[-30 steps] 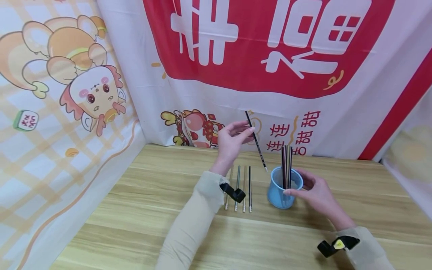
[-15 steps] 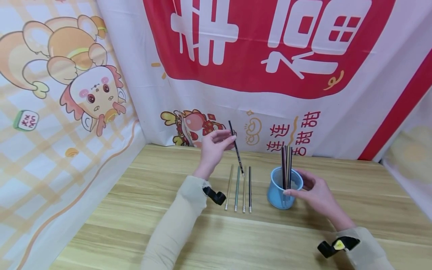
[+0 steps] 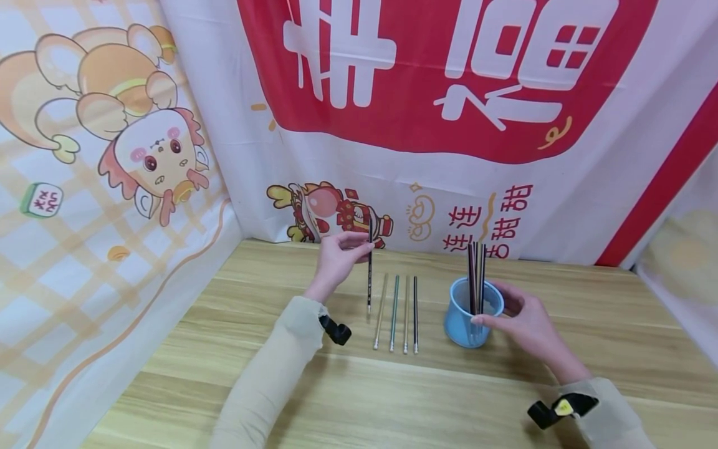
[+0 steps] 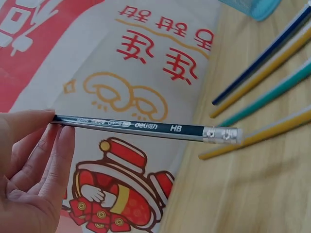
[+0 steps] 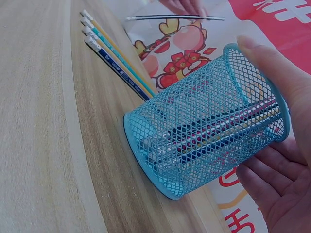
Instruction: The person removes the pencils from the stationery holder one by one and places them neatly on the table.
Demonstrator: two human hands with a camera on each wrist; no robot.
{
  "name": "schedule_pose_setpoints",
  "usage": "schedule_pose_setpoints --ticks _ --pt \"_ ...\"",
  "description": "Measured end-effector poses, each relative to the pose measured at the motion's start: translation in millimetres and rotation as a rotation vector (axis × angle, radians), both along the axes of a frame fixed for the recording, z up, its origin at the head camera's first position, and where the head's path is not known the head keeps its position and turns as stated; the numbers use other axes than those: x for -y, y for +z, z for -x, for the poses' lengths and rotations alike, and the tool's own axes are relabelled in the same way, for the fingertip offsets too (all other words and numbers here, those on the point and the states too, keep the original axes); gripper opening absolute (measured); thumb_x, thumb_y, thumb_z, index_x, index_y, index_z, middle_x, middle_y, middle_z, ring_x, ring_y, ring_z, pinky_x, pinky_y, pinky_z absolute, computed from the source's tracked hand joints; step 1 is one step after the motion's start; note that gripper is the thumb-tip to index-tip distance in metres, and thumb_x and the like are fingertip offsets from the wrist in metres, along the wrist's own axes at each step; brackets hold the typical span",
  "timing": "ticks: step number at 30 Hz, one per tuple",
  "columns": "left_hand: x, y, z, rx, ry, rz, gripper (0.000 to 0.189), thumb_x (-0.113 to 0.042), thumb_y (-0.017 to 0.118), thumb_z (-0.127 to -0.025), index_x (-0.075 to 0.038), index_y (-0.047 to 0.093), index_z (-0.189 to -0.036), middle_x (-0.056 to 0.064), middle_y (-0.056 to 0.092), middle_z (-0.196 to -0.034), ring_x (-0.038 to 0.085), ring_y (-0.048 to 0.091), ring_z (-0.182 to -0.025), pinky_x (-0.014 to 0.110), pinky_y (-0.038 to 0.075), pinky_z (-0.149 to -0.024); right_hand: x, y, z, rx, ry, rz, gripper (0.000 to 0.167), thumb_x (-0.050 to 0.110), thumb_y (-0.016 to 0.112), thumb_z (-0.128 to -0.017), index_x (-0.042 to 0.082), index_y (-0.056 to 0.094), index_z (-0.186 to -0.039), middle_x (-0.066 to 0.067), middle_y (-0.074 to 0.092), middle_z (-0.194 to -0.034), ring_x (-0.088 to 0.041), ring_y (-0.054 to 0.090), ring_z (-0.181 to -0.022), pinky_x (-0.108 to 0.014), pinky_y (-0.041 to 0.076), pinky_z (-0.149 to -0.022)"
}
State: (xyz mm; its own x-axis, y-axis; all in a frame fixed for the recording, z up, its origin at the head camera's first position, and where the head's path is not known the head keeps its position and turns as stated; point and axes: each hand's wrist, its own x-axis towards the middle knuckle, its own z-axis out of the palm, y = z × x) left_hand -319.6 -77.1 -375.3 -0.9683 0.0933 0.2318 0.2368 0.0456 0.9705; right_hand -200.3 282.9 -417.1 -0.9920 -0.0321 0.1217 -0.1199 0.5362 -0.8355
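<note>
My left hand (image 3: 341, 259) pinches a dark pencil (image 4: 131, 125) marked HB near its far end. In the head view the pencil hangs nearly upright, eraser end down, just left of a row of pencils. That row lies side by side on the table: a yellow pencil (image 3: 381, 312), a teal pencil (image 3: 395, 312), another yellow pencil (image 3: 406, 315) and a dark blue pencil (image 3: 416, 315). My right hand (image 3: 524, 318) holds a blue mesh pencil cup (image 5: 194, 102) by its rim, thumb and fingers on either side. Several pencils (image 3: 477, 274) stand inside the cup.
The wooden table (image 3: 392, 399) meets a white and red printed cloth (image 3: 477, 143) hanging behind it. Another cloth (image 3: 168, 262) with cartoon prints borders the left side. Black camera mounts (image 3: 335, 330) sit on both wrists.
My left hand has carried the dark pencil leftward and lower, from near the cup across to the row's left side. The pencil has turned more upright. My right hand and the cup stay put.
</note>
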Motion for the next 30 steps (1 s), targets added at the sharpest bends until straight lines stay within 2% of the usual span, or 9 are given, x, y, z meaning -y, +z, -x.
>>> schedule_pose_setpoints --ticks 10,19,25,27,30 --pt "3.5 -23.8 7.2 0.127 -0.01 0.15 0.024 -0.007 0.078 -0.092 -0.003 0.075 -0.115 0.011 0.075 -0.101 0.022 0.074 -0.086 0.031 0.062 -0.077 0 -0.5 0.0 -0.005 -0.003 -0.007 0.083 0.042 0.085 -0.084 0.003 0.048 -0.148 -0.021 0.057 -0.14 -0.037 0.057 -0.126 -0.047 0.047 -0.104" --pt "1.7 -48.9 12.8 0.253 -0.01 0.212 0.027 -0.001 0.078 -0.088 -0.002 0.075 -0.115 0.012 0.075 -0.098 0.021 0.073 -0.079 0.031 0.062 -0.072 1 -0.8 -0.1 0.003 -0.006 -0.005 0.084 0.043 0.085 -0.083 0.004 0.048 -0.148 -0.02 0.056 -0.141 -0.037 0.056 -0.127 -0.049 0.046 -0.105" --pt "-0.1 -59.5 12.7 0.32 -0.017 0.243 0.028 0.001 0.079 -0.086 -0.004 0.075 -0.114 0.012 0.074 -0.101 0.021 0.072 -0.078 0.03 0.062 -0.071 1 -0.1 -0.4 0.005 -0.006 -0.007 0.085 0.043 0.085 -0.084 0.003 0.047 -0.149 -0.021 0.056 -0.141 -0.037 0.056 -0.126 -0.048 0.047 -0.105" --pt "-0.6 -62.0 12.8 0.321 -0.009 0.264 0.028 0.0 0.079 -0.086 -0.004 0.075 -0.113 0.012 0.074 -0.103 0.02 0.072 -0.078 0.029 0.062 -0.07 1 -0.1 0.0 -0.002 -0.002 -0.007 0.084 0.041 0.086 -0.084 0.002 0.048 -0.148 -0.021 0.056 -0.141 -0.036 0.057 -0.126 -0.037 0.049 -0.103" --pt "-1.3 -65.2 13.2 0.314 0.006 0.298 0.027 0.0 0.08 -0.086 -0.002 0.076 -0.112 0.013 0.074 -0.105 0.019 0.072 -0.077 0.027 0.062 -0.068 1 -0.4 0.6 -0.008 -0.001 -0.007 0.083 0.039 0.086 -0.084 0.002 0.049 -0.147 -0.021 0.057 -0.14 -0.035 0.057 -0.125 -0.028 0.05 -0.1"
